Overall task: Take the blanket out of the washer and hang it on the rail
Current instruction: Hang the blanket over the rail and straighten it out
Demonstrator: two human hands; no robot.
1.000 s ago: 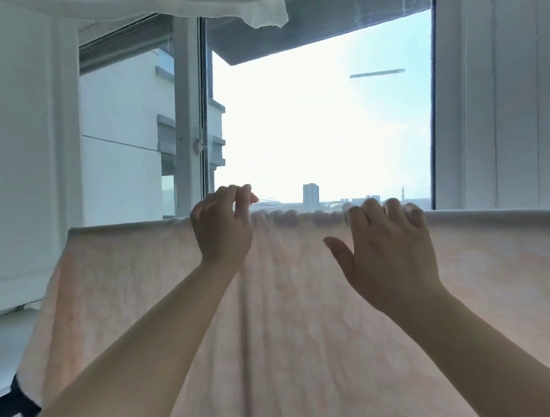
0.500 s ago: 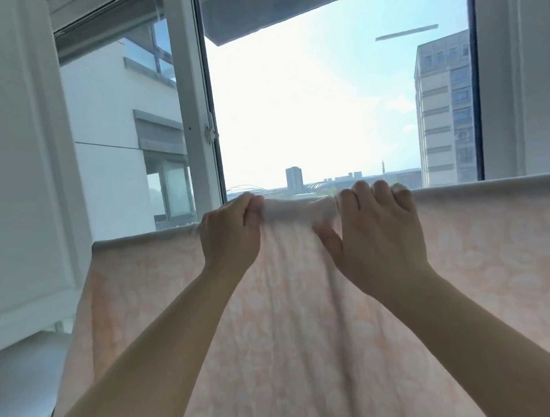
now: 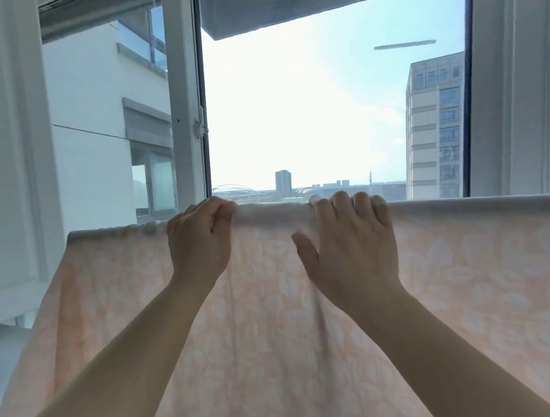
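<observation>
A pale peach blanket (image 3: 467,276) with a faint white leaf pattern hangs folded over a horizontal rail in front of the window. The rail itself is hidden under the fold. My left hand (image 3: 201,242) pinches the top fold left of centre. Just to its right, my right hand (image 3: 351,248) has its fingers curled over the top of the fold, and its thumb lies spread on the front of the cloth. The blanket falls straight down past the bottom of the view.
A white window frame post (image 3: 184,100) stands behind the rail, with open sky and buildings beyond. White walls close in at the left (image 3: 5,145) and right (image 3: 518,77). A white sill (image 3: 3,341) lies at the lower left.
The bunched cloth between my hands at the top fold now lies flatter. My right thumb has come off the fold and spread out. My view has shifted, showing more of the window.
</observation>
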